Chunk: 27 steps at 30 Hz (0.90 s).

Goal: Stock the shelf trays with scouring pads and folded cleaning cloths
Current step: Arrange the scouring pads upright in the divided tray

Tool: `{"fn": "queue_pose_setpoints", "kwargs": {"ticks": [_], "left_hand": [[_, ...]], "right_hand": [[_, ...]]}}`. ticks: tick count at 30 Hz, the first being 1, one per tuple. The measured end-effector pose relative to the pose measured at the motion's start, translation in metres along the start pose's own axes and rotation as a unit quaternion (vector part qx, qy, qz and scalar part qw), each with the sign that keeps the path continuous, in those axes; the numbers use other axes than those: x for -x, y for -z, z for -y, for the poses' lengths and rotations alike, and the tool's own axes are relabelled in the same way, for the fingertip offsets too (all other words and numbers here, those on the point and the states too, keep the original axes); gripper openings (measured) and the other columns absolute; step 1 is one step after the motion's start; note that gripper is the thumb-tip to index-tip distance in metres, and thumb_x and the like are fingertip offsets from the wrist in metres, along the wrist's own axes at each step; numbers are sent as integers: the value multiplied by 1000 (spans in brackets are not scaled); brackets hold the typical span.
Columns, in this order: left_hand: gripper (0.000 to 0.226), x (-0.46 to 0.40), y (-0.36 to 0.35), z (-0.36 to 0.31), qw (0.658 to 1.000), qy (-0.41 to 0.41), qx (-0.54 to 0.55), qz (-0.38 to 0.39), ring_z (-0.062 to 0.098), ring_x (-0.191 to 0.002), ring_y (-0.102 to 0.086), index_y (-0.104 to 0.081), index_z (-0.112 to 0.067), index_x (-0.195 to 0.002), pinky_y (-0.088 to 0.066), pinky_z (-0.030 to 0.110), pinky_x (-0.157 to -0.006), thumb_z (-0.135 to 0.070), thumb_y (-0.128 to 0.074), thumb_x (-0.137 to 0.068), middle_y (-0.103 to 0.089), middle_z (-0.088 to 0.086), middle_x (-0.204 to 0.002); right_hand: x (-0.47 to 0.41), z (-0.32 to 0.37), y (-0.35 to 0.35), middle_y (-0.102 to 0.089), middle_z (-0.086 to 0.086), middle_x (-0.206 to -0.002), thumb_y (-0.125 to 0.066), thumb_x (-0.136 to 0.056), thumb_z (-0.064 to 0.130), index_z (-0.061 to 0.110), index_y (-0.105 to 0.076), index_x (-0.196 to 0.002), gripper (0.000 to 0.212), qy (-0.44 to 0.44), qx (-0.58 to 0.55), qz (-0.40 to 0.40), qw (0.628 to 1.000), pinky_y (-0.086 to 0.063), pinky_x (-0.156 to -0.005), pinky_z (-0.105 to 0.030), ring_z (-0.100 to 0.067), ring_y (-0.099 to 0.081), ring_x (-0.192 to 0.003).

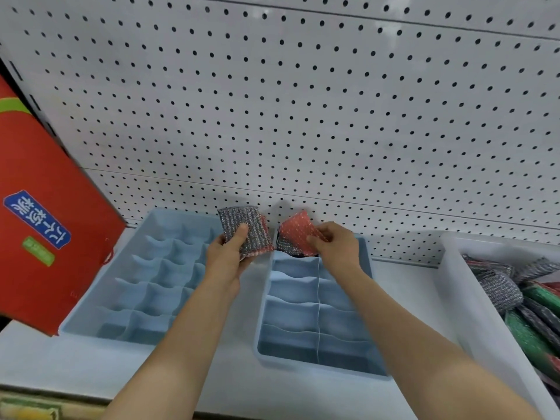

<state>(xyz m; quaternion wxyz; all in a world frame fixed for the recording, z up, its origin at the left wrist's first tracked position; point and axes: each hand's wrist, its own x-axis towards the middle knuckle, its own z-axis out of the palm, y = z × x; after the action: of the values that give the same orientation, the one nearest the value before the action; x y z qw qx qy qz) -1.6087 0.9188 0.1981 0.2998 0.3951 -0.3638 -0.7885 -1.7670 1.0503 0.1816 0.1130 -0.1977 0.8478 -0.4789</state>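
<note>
Two light blue divided trays stand on the white shelf: a many-celled left tray (pixel 100 301) and a right tray (pixel 263 325) with two columns of cells. My left hand (pixel 228 259) grips a small stack of scouring pads (pixel 247 230), grey on top with a red edge, above the gap between the trays. My right hand (pixel 336 247) pinches a red scouring pad (pixel 295 233) at the far end of the right tray, where a grey pad (pixel 285 245) stands in the rearmost cell. The other cells of both trays hold nothing.
A white bin (pixel 463 304) at the right holds several grey, green and red scouring pads (pixel 515 292). A red cardboard box (pixel 45 207) leans at the left beside the left tray. White pegboard (pixel 303 101) backs the shelf.
</note>
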Motion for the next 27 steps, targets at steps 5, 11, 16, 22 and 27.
{"fn": "queue_pose_setpoints", "kwargs": {"ticks": [5, 11, 16, 22, 27], "left_hand": [[22, 1, 1, 1, 1000, 2, 0, 4, 16, -87, -69, -63, -13, -111, -58, 31, -74, -21, -68, -92, -73, 5, -101], [38, -2, 6, 1, 1000, -4, -6, 2, 17, -94, -69, -60, -8, -125, -59, 30, -77, -23, -70, -91, -71, 8, -114], [35, -1, 4, 5, 1000, 1, -11, 10, 18, -95, -70, -61, -9, -122, -61, 29, -75, -22, -69, -91, -72, 9, -113], [41, -6, 5, 8, 1000, 2, -19, 13, 22, -102, -70, -60, -8, -126, -61, 33, -79, -23, -71, -90, -71, 9, -116], [44, -7, 10, 10, 1000, 2, -28, 1, 23, -105, -68, -59, -8, -128, -58, 41, -90, -23, -72, -88, -70, 10, -118]], "right_hand": [[-1, -3, -6, -61, -1, -90, -70, -87, 25, 27, -71, -104, 17, 95, 196, -19, 976, -39, -63, -28, -19, -54, -86], [-10, 0, -12, -64, -9, -94, -68, -89, 17, 12, -72, -109, 21, 164, 308, 26, 937, -50, -77, -37, -28, -55, -104], [-15, -2, -26, -60, -5, -107, -65, -88, 16, 16, -74, -104, 19, 168, 372, 63, 911, -49, -72, -34, -26, -48, -109], [-11, 5, -34, -69, 1, -101, -69, -89, 28, 28, -75, -110, 22, 196, 274, 70, 939, -48, -73, -33, -23, -51, -105], [-16, 5, -39, -68, 3, -100, -61, -96, 24, 28, -76, -108, 20, 229, 313, 34, 921, -42, -67, -30, -22, -50, -105]]}}
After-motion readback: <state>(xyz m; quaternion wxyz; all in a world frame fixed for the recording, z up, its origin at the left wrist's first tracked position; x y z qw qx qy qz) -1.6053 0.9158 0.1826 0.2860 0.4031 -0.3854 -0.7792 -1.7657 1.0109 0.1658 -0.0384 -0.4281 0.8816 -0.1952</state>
